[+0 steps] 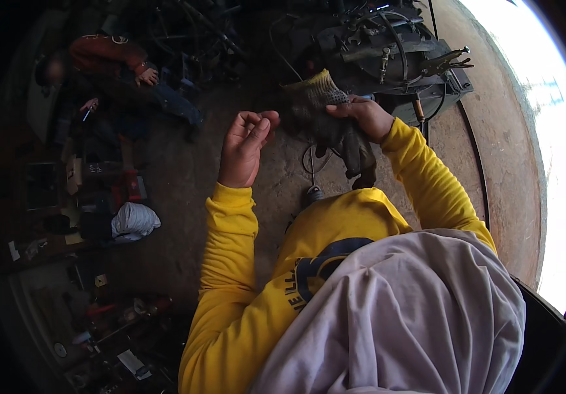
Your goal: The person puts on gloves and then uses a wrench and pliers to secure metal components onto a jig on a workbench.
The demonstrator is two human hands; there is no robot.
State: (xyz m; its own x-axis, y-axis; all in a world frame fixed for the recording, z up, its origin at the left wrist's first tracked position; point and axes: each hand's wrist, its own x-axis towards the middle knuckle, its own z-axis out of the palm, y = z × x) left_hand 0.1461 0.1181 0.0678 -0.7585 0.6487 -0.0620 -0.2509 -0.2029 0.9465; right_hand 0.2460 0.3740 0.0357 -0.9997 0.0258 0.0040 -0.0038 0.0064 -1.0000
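Observation:
My right hand (367, 117) grips a dark, grimy work glove (327, 126) with its thumb on top, near the knitted cuff. The pale cuff has a yellowish edge and points up and away, while the dark glove fingers hang toward me. Whether a second glove lies within the bundle I cannot tell. My left hand (245, 150) is raised to the left of the glove, apart from it. Its fingers are curled in, with the thumb against them, and nothing shows between them. Yellow sleeves cover both forearms.
Ahead to the right stands a dark workbench (457, 85) with locking pliers (442, 64), a hose and metal tools. A cable (477, 151) runs along the floor. At far left a person in a red top (102, 54) sits near boxes and a white sack (135, 222).

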